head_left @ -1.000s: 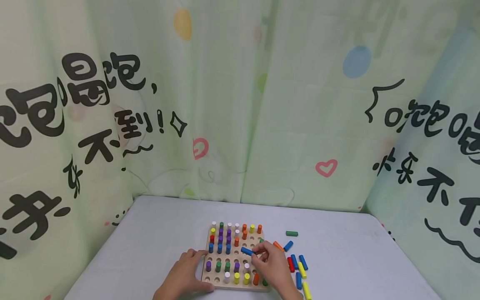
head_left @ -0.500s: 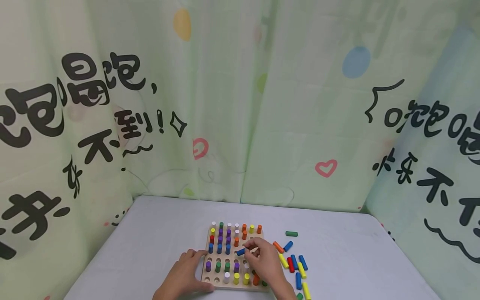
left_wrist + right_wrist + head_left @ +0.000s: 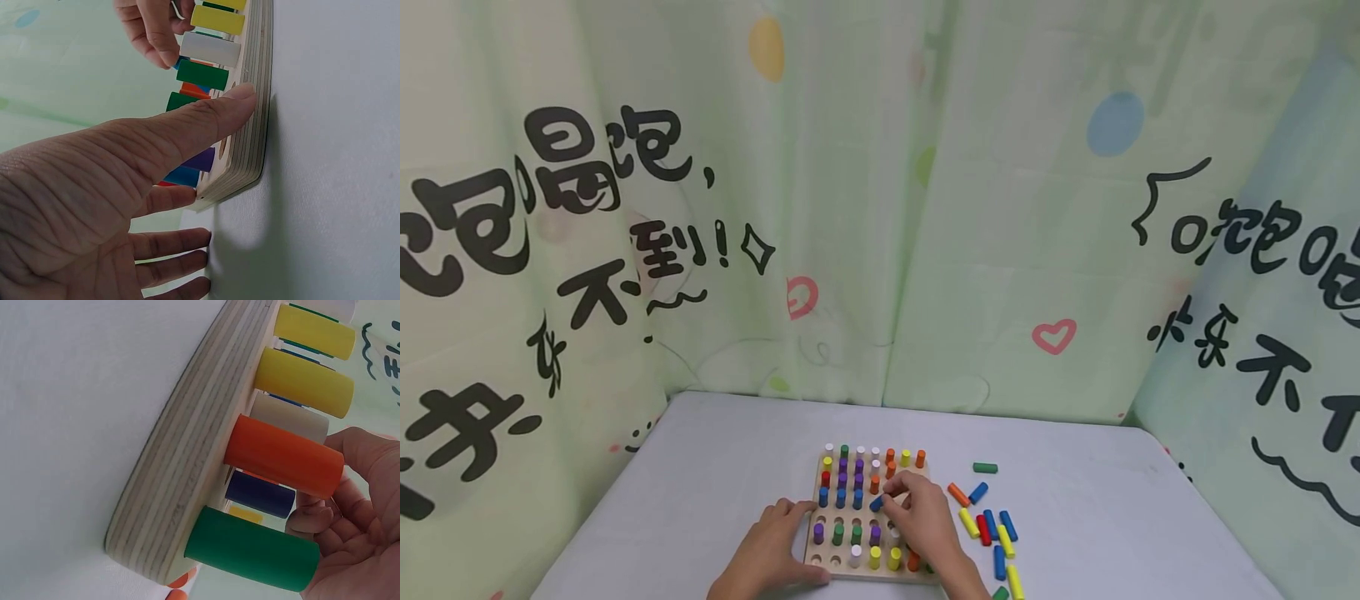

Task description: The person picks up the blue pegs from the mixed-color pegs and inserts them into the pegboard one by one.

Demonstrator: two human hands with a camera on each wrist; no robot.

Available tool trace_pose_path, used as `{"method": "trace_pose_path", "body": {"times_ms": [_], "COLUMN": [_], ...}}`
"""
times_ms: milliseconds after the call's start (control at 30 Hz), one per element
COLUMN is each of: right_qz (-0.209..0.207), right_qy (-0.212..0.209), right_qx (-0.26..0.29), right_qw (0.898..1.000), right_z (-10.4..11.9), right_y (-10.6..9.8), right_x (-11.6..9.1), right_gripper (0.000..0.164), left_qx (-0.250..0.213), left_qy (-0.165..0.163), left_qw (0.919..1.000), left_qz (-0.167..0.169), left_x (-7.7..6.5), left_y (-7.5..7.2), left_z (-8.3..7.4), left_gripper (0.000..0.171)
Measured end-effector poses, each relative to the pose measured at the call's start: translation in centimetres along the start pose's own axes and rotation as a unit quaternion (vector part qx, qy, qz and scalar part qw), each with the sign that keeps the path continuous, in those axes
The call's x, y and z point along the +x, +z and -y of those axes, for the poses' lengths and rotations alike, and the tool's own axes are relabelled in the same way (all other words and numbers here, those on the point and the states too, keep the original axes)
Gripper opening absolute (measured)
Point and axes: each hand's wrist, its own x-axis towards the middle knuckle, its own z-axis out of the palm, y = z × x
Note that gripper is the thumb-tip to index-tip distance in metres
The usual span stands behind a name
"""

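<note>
A wooden pegboard [image 3: 865, 574] stands on the white table, with colored pegs upright in many of its holes. My left hand [image 3: 767, 543] rests at its left side, thumb [image 3: 234, 106] on the front edge near the corner and index fingertip against the side. The other fingers extend straight, apart from the board. My right hand [image 3: 928, 518] pinches a blue peg [image 3: 876, 504] between thumb and index finger, tilted at the right end of the row of blue pegs [image 3: 841, 498]. Whether its lower end is in a hole, I cannot tell.
Loose pegs lie right of the board: a green peg [image 3: 985, 468] farthest back, an orange peg [image 3: 958, 494], a red peg [image 3: 983, 530], and several blue and yellow ones. A printed curtain [image 3: 970, 333] hangs behind the table.
My right hand has moved left and slightly farther back over the board, bringing the blue peg from lying nearly level to a steeper tilt beside the blue row. The left hand stays put.
</note>
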Motion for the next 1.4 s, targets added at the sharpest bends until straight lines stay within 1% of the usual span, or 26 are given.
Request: {"method": "trace_pose_path", "body": {"times_ms": [100, 367, 533, 767, 933, 1167, 1400], "right_qz": [0.003, 0.005, 0.007, -0.016, -0.028, -0.047, -0.044], "right_qy": [0.004, 0.006, 0.014, 0.012, 0.031, 0.051, 0.075], "right_qx": [0.001, -0.009, -0.013, 0.0, -0.004, 0.0, -0.017], "right_qw": [1.0, 1.0, 1.0, 1.0, 0.999, 0.998, 0.996], "right_z": [0.1, 0.0, 0.0, 0.4, 0.5, 0.3, 0.0], "right_y": [0.1, 0.5, 0.4, -0.5, -1.2, -2.5, -3.8], "right_x": [0.0, 0.1, -0.4, -1.1, -2.1, -4.0, -5.8], "right_gripper": [0.006, 0.005, 0.006, 0.007, 0.01, 0.009, 0.01], "left_qx": [0.002, -0.006, -0.005, -0.005, -0.005, 0.003, 0.005], "left_qy": [-0.002, 0.01, 0.006, 0.007, 0.004, 0.026, 0.019], "left_qw": [1.0, 0.9999, 0.9999, 1.0, 1.0, 0.9996, 0.9998], "left_qz": [0.0, 0.004, 0.009, -0.001, -0.003, -0.012, -0.006], "left_x": [-0.1, 0.0, 0.0, 0.1, 0.1, 0.0, -0.1], "left_y": [0.0, 0.0, 0.1, -0.1, -0.1, -0.1, 0.0], "left_z": [0.0, 0.0, 0.1, 0.1, 0.2, 0.4, 0.3], "left_gripper": [0.09, 0.092, 0.091, 0.094, 0.093, 0.096, 0.095]}}
